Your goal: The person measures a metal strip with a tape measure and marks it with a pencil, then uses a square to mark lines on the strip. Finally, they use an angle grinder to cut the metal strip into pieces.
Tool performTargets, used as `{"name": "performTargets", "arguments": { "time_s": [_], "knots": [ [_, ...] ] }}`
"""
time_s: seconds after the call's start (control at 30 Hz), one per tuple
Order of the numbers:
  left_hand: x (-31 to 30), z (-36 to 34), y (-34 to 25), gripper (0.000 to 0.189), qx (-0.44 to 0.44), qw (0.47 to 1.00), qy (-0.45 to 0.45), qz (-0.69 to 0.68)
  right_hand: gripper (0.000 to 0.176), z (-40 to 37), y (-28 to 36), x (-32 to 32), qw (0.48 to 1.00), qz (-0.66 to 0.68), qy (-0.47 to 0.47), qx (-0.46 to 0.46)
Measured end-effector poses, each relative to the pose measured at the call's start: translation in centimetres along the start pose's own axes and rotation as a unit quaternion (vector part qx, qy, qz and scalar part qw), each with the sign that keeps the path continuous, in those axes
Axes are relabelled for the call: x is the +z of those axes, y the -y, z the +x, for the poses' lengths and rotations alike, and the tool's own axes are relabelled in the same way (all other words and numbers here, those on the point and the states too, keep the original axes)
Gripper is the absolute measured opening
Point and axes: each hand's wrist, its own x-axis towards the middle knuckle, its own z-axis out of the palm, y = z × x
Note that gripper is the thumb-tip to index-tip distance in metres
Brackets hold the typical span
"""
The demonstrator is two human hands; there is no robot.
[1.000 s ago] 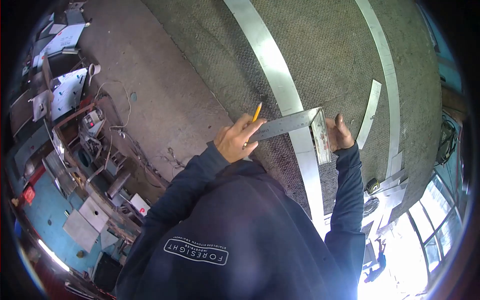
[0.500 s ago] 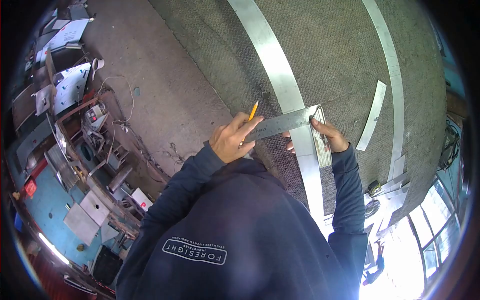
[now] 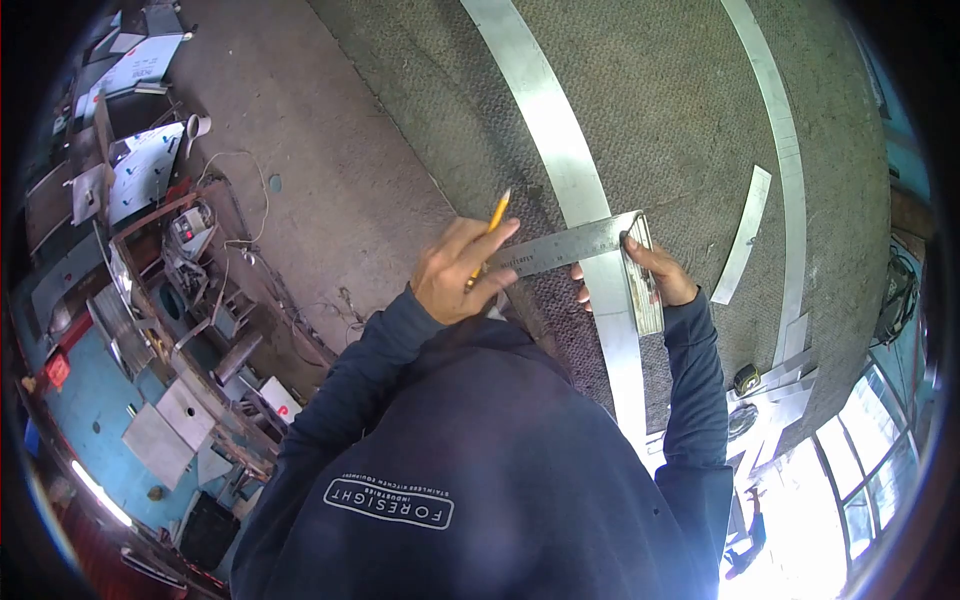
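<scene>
My left hand [image 3: 457, 270] is closed around a yellow pencil [image 3: 499, 211], its tip pointing up and away from me. The thumb and forefinger are at the near-left end of a try square's steel blade [image 3: 560, 248]. That blade lies across a long, shiny metal strip [image 3: 570, 165]. My right hand [image 3: 660, 272] grips the thick stock [image 3: 643, 290] of the try square, thumb on top, fingertips showing past the strip's left edge. The stock sits along the strip's right edge.
A short metal strip [image 3: 743, 235] and a second long strip [image 3: 785, 150] lie to the right on the textured mat [image 3: 660, 110]. A tape measure [image 3: 747, 377] is near several metal pieces [image 3: 790, 390]. Cluttered shelving [image 3: 230, 330] stands left. Another person's arm [image 3: 750, 545] shows lower right.
My left hand has drawn slightly back from the square's blade, and the pencil has shifted left and up in the fingers. My right hand and the try square have stayed in place.
</scene>
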Motion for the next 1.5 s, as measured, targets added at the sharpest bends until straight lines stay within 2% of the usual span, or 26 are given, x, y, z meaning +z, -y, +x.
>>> {"name": "performTargets", "arguments": {
  "time_s": [0.1, 0.13, 0.2, 0.33, 0.5, 0.63, 0.73, 0.8, 0.93, 1.0, 1.03, 1.17, 1.2, 1.27, 1.3, 1.33, 1.4, 1.43, 1.5],
  "knots": [
    [-1.3, 1.2, -0.1, 0.039, 0.000, 1.000, -0.006, 0.021, 0.058, 0.0, 0.1, 0.2, 1.000, 0.011, 0.008, -0.004],
    [-1.0, 1.7, -0.7, 0.039, 0.000, 1.000, -0.007, 0.022, 0.058, 0.0, 0.1, 0.2, 1.000, 0.010, 0.009, -0.004],
    [-0.3, 2.3, -1.9, 0.031, -0.112, 0.983, -0.027, -0.146, 0.057, -0.1, 0.2, 0.1, 1.000, 0.015, 0.002, 0.007],
    [-0.5, 3.1, -1.8, 0.027, -0.066, 0.985, 0.024, -0.155, 0.057, -0.3, 0.5, 0.5, 1.000, 0.018, 0.000, 0.002],
    [-1.1, 3.9, -1.8, 0.029, -0.069, 0.986, 0.091, -0.121, 0.056, -0.1, 0.2, 0.3, 1.000, 0.014, -0.002, -0.002],
    [-0.6, 5.4, -2.1, 0.029, -0.052, 0.987, 0.105, -0.114, 0.056, -0.3, 0.4, 0.6, 1.000, 0.002, -0.018, 0.011],
    [-0.9, 6.2, -1.9, 0.027, 0.002, 0.992, 0.083, -0.093, 0.054, -0.1, 0.4, 0.8, 0.999, 0.041, -0.025, 0.009],
    [-2.5, 6.0, -1.6, 0.025, -0.037, 0.983, 0.168, -0.065, 0.054, -0.3, 0.4, 0.9, 0.999, 0.004, -0.040, 0.011],
    [-1.3, 7.8, -2.3, 0.024, 0.024, 0.990, 0.127, -0.050, 0.051, -0.4, 0.6, 1.4, 0.998, 0.031, -0.056, 0.024],
    [-1.5, 7.3, -2.4, 0.024, -0.011, 0.987, 0.157, -0.040, 0.050, -0.4, 0.3, 1.0, 0.999, 0.028, -0.037, 0.011],
    [-2.0, 6.8, -2.3, 0.023, -0.003, 0.987, 0.144, -0.075, 0.050, -0.5, 0.3, 1.0, 0.999, 0.029, -0.020, 0.002],
    [-1.4, 6.8, -3.0, 0.022, -0.017, 0.989, 0.141, -0.039, 0.049, -0.5, 0.3, 1.4, 0.999, -0.025, -0.036, 0.010],
    [-1.8, 6.7, -3.2, 0.022, -0.017, 0.991, 0.133, -0.031, 0.050, -0.5, -0.1, 0.8, 0.999, 0.006, -0.039, 0.017],
    [-3.1, 6.7, -3.8, 0.021, -0.034, 0.981, 0.190, 0.010, 0.050, -0.7, -0.8, -0.2, 0.999, 0.027, -0.033, 0.017],
    [-4.4, 5.8, -3.8, 0.023, -0.046, 0.964, 0.249, 0.083, 0.051, -1.0, -1.2, -0.6, 0.999, 0.014, -0.036, 0.019],
    [-5.3, 4.2, -3.3, 0.023, -0.042, 0.965, 0.241, 0.094, 0.052, -1.4, -1.5, -0.8, 0.999, 0.001, -0.038, 0.022],
    [-5.9, 0.6, -1.9, 0.024, -0.078, 0.986, 0.149, 0.014, 0.053, -1.8, -1.6, -0.8, 1.000, 0.000, -0.020, 0.012],
    [-5.6, -0.3, -2.0, 0.024, -0.071, 0.987, 0.141, 0.026, 0.054, -1.8, -1.5, -0.8, 1.000, 0.008, -0.010, 0.008],
    [-4.3, -1.6, -2.9, 0.032, -0.099, 0.994, 0.034, 0.020, 0.054, -1.9, -1.5, -0.7, 1.000, 0.006, 0.000, -0.002]
  ]
}}
